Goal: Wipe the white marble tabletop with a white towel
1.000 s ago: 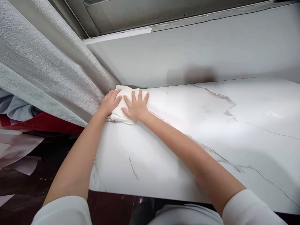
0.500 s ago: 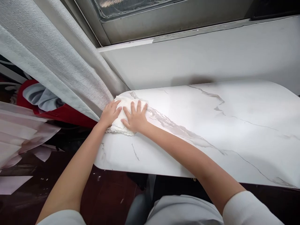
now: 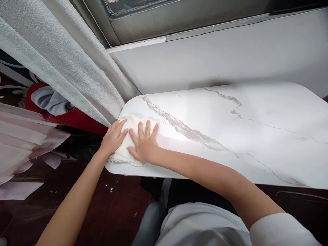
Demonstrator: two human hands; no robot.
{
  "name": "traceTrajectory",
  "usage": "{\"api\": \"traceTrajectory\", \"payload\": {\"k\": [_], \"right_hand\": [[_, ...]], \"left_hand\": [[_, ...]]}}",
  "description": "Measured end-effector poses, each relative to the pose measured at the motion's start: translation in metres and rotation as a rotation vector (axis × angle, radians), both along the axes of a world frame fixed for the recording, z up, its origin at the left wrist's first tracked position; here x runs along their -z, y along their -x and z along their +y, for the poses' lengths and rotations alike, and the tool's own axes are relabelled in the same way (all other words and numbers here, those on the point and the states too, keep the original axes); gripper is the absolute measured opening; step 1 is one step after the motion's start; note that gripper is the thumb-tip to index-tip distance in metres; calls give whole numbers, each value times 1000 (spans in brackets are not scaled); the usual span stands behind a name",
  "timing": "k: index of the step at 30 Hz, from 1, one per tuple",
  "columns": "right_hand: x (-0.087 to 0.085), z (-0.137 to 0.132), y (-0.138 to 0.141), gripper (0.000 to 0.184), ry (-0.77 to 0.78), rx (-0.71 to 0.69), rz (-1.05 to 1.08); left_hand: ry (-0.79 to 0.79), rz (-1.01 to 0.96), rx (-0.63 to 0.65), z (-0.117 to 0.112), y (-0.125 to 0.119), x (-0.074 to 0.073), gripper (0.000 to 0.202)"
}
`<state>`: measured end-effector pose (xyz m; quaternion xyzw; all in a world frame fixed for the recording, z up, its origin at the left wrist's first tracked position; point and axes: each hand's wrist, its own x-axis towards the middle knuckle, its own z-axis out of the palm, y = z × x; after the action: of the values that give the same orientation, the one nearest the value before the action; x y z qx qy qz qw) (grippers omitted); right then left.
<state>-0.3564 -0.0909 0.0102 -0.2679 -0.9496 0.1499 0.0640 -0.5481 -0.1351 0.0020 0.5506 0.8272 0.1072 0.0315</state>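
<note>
A white cloth (image 3: 128, 150) lies flat on the left end of a white marble-patterned tabletop (image 3: 205, 116). My left hand (image 3: 112, 138) presses on the cloth's left edge, close to the table's rounded end. Beside it, my right hand (image 3: 145, 143) rests palm down on the cloth with its fingers spread. Neither hand is closed around the cloth; both lie on top of it, a small gap between them.
A pale grey curtain (image 3: 66, 58) hangs down to the table's left end. Behind the table stands a white wall panel (image 3: 217, 58) under a metal window frame (image 3: 153, 25). At left, a red container (image 3: 74, 119) holds grey cloth, near sheer pink fabric (image 3: 23, 140).
Both hands and the cloth have slid toward the table's near edge and slightly left. The hands stay flat on the cloth.
</note>
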Motion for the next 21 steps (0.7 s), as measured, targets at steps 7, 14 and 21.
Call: {"api": "traceTrajectory", "payload": {"k": [7, 14, 21], "right_hand": [[-5, -30, -8, 80, 66, -104, -35], [-6, -50, -18, 82, 109, -164, -45], [-9, -59, -30, 80, 125, -216, -50]], "left_hand": [[18, -5, 0, -40, -3, -3, 64], [15, 21, 14, -68, -3, 3, 63], [-37, 40, 41, -88, -9, 5, 57]]}}
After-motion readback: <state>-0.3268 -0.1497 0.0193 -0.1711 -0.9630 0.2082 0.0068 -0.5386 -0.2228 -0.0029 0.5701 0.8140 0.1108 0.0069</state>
